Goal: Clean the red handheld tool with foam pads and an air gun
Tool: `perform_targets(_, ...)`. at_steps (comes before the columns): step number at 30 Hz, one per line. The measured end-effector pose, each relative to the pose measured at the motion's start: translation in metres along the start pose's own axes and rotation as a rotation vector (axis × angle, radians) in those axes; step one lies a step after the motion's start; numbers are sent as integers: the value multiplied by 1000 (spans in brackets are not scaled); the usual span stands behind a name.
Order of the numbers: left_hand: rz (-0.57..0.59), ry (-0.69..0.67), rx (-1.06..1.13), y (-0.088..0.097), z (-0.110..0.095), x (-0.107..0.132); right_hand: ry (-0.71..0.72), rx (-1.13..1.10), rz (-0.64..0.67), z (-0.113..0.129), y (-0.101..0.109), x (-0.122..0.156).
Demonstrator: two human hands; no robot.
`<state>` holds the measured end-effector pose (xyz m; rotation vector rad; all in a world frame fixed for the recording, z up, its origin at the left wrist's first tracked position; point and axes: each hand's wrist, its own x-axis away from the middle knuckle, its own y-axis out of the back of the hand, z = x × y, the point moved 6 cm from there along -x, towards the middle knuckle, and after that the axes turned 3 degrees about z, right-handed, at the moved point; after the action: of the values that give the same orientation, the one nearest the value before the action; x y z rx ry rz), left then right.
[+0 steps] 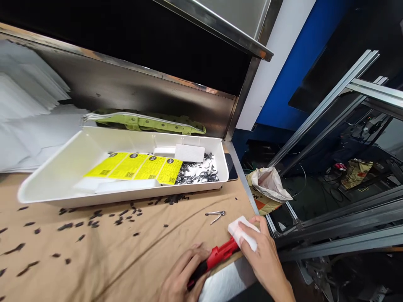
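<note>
I'm in a workshop: brown paper-covered tabletop (pixel 103 251) under a stainless steel shelf (pixel 220 29), bare aluminium extrusion frame (pixel 330 96) beside me, white plastic parts tray (pixel 56 176).

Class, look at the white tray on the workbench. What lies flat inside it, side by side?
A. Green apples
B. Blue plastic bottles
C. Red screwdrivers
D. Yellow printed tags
D: a row of yellow printed tags lies in the white tray, beside a pile of small dark metal bits.
</note>
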<state>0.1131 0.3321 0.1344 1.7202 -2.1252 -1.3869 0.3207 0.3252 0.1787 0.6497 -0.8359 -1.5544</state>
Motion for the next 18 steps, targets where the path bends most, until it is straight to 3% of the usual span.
perform_targets(5, -40, 12, 32, 5, -5, -6, -5, 22, -81, -1, 2, 2)
perform_targets(13, -67, 15, 63, 8, -4, -8, 1, 34, -65, -9, -3, 10)
perform_targets(18, -47, 64, 100, 5, 5, -4, 45, 171, -84, 24, 19, -34)
